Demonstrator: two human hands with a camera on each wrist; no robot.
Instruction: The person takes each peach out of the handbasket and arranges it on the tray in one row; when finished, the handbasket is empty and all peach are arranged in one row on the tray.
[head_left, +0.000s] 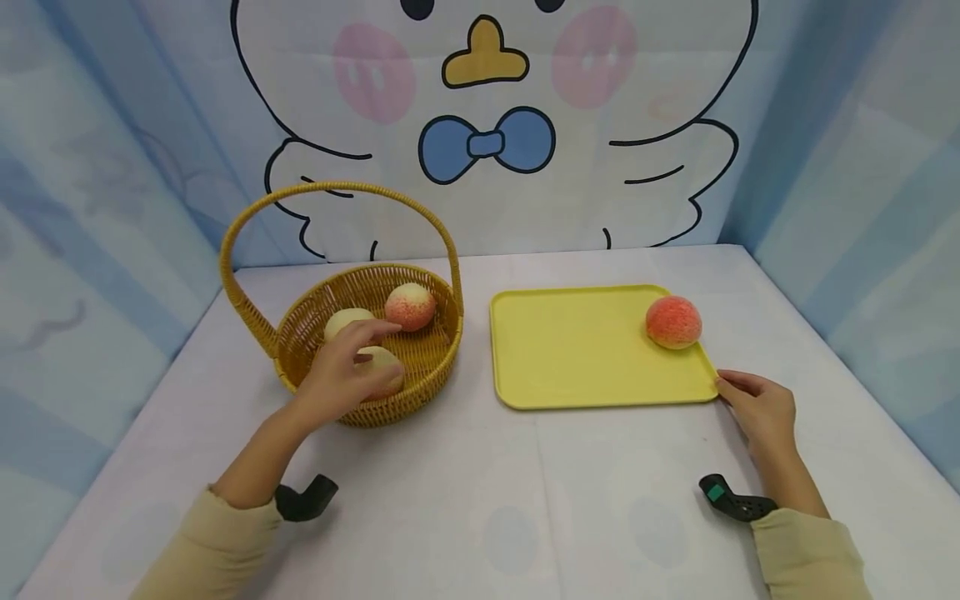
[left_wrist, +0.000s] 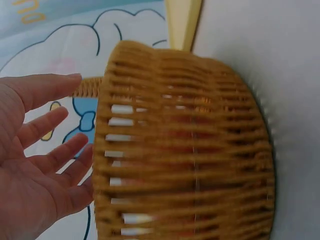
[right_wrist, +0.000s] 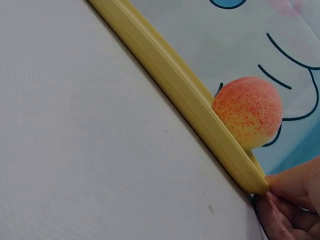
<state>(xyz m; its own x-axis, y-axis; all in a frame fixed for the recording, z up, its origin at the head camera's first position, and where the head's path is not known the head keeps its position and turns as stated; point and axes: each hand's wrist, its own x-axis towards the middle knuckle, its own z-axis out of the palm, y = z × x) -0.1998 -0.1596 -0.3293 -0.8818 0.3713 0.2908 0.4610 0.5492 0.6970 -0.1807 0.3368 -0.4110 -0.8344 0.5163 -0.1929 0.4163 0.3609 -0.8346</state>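
Inside the wicker basket [head_left: 438,375] lie three peach-like fruits: a pale fruit [head_left: 347,319], a red-speckled fruit [head_left: 410,307] on the side toward the yellow tray [head_left: 570,350], and a near fruit [head_left: 384,358] partly covered by the left hand [head_left: 339,373]. This hand is above the basket's opening with its fingers widely parted; in the left wrist view nothing is seen between them. To the right of the basket, a little apart, lies the tray, its long axis running sideways, away from the basket. At the tray end farthest from the basket sits a red fruit [head_left: 673,322], and the right hand [head_left: 765,412] pinches the near corner of this same end. The deciding relation seems to be that the near fruit is just at the left hand's grip, while the right hand is well apart from the basket. Whether the left fingers touch this fruit, one cannot tell.
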